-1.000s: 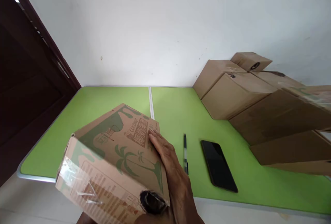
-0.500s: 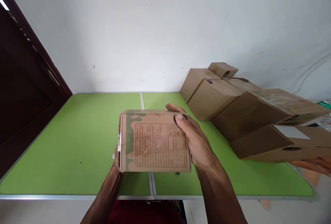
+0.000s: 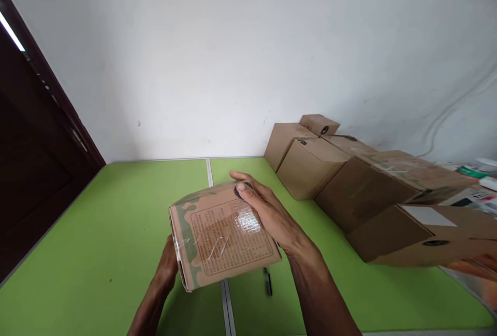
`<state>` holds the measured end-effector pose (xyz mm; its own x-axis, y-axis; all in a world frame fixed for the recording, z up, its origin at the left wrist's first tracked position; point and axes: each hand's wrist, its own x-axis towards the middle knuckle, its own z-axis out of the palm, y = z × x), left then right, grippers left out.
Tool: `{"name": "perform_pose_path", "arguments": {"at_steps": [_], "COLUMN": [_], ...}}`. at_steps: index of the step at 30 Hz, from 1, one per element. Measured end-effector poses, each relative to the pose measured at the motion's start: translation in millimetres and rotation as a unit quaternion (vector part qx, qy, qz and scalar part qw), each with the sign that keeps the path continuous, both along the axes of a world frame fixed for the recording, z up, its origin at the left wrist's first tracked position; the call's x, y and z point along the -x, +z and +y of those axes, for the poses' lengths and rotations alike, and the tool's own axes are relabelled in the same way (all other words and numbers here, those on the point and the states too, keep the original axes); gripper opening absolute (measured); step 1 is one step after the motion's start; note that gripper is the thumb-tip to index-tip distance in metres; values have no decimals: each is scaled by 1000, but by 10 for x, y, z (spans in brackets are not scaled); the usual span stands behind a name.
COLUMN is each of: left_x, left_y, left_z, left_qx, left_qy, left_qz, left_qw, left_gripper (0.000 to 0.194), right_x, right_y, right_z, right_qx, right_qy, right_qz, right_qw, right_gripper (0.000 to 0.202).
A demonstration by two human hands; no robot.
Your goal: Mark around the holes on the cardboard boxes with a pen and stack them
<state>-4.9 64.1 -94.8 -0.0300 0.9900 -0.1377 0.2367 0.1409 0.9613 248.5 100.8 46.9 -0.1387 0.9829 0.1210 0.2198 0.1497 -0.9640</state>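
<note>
Box (image 3: 217, 248) lifted, tilted between my hands; not set down. Right hand (image 3: 272, 217) grips it, thumb at the dark hole. Left hand (image 3: 169, 263): fingers hidden behind it, can't tell grip. Other boxes (image 3: 314, 170) sit right of my right fingers.

just below the right fingers (image 3: 244, 176), the held box (image 3: 209, 232) is tan with a wavy green band and reddish-brown framed print. farther below them, the pen (image 3: 268, 282) shows black. right of the fingers, brown boxes (image 3: 310, 170), one with a white rectangle (image 3: 429, 216); left, lime-green tabletop (image 3: 116, 222) with a grey seam (image 3: 228, 307), dark maroon door (image 3: 34, 144); beyond, white wall (image 3: 194, 56).
</note>
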Motion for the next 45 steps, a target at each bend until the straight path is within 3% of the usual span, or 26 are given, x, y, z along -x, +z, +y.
{"name": "perform_pose_path", "arguments": {"at_steps": [4,6,8,10,12,15,20,27,32,40,45], "left_x": [322,496,560,464,250,-64,-173,-149,-124,-134,-118], "left_y": [339,605,901,1186,1421,1632,1706,1749,1729,1674,1645], "left_z": [154,169,128,67,27,18,-6,-44,-31,-55,-61], "left_qx": [-5,-32,-73,-79,-113,-159,-133,-113,-128,-179,-213], "left_qy": [32,56,60,18,-59,-67,-25,2,36,53,43], "left_qz": [-56,-54,28,161,218,272,344,326,316,267,244], "left_qw": [998,996,995,984,968,947,929,938,939,945,945], "left_gripper": [106,114,112,107,94,77,69,63,46,39,32], "right_x": [44,70,112,174,248,355,491,613,654,749,749], "right_y": [1,-20,-37,-43,-42,-29,36,112,121,280,299], "right_z": [4,-19,-49,-80,-113,-168,-228,-202,-282,-349,-340], "right_qx": [-33,-51,-70,-90,-105,-107,-119,-119,-120,-162,-167], "right_qy": [13,3,-9,-12,-13,-21,18,71,61,0,10], "right_qz": [-16,-37,-58,-77,-92,-87,-64,-98,-142,-149,-166], "right_qw": [999,998,996,993,990,990,991,986,981,976,972], "right_gripper": [79,80,78,78,79,80,79,76,74,23,25]}}
